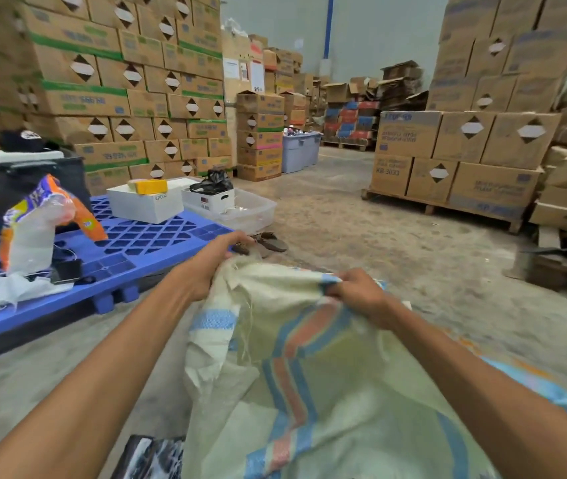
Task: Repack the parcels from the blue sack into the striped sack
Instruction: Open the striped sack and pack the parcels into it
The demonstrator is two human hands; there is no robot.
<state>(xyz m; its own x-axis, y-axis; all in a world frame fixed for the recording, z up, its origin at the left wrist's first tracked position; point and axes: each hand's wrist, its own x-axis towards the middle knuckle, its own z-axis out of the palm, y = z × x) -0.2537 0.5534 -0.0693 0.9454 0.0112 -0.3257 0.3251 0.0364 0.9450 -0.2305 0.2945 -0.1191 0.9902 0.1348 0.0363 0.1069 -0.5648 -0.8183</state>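
Both arms stretched forward over the concrete floor; left hand clenched on the far edge of the striped sack at its 11 o'clock corner, fingers curled over frayed cloth; right hand pinching the same rim at about 1 o'clock, right on a blue band (thumb hidden behind the fold). Striped sack held up between the two hands, pale woven cloth with blue and orange bands, draping down toward 6 o'clock and filling the lower middle of the view; mouth bunched, inside not visible. At 9 o'clock of the sack, a blue plastic pallet carrying a white box, a clear tub and a crumpled orange and white bag; just beyond the left hand, a pair of sandals on the floor. At 12 o'clock and 2 o'clock, well apart, stacked cardboard cartons on wooden pallets. Blue sack not made out with certainty anywhere; parcels likewise not seen.
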